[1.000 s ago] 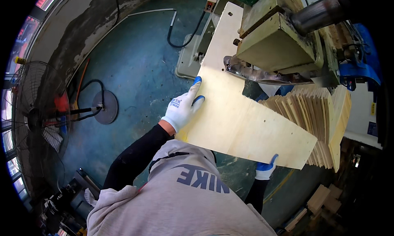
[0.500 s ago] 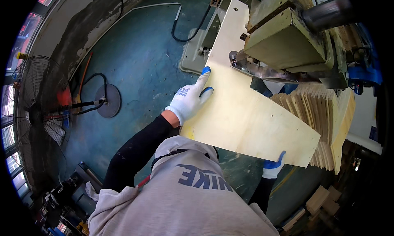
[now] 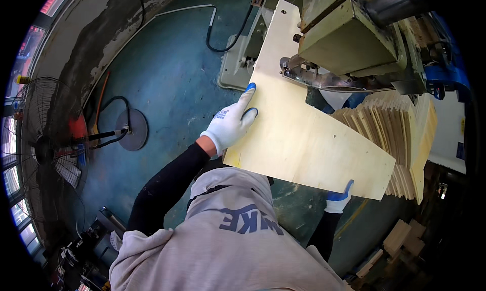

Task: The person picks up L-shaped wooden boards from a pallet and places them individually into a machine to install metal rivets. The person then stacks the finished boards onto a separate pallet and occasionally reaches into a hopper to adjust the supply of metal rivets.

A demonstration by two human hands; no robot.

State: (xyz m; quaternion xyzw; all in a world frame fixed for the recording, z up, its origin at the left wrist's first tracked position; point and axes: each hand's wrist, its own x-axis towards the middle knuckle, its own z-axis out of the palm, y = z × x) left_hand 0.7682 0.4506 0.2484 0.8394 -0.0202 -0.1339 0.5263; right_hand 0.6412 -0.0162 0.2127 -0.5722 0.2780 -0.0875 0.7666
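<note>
A broad, pale plywood panel point(image 3: 304, 144) with a stepped, L-like outline and a few small holes lies level in front of me. My left hand point(image 3: 230, 124), in a white glove with blue fingertips, grips its left edge; two digits show on top and the rest are hidden. At the near right edge my right hand point(image 3: 339, 197), gloved alike, holds the panel from below with one blue finger or thumb over the top. The panel's far arm passes under the metal arm of a green machine point(image 3: 349, 43), whose tip sits over the wood.
Several similar wooden boards stand in a stack point(image 3: 387, 134) right of the panel. On the left are a large caged fan point(image 3: 44, 146) and a round grey base point(image 3: 132, 129) on the blue-green floor. Wood offcuts point(image 3: 400, 238) lie at lower right.
My view has turned slightly, shifting everything a little. The panel and both hands keep nearly the same place against the machine, with the same grip.
</note>
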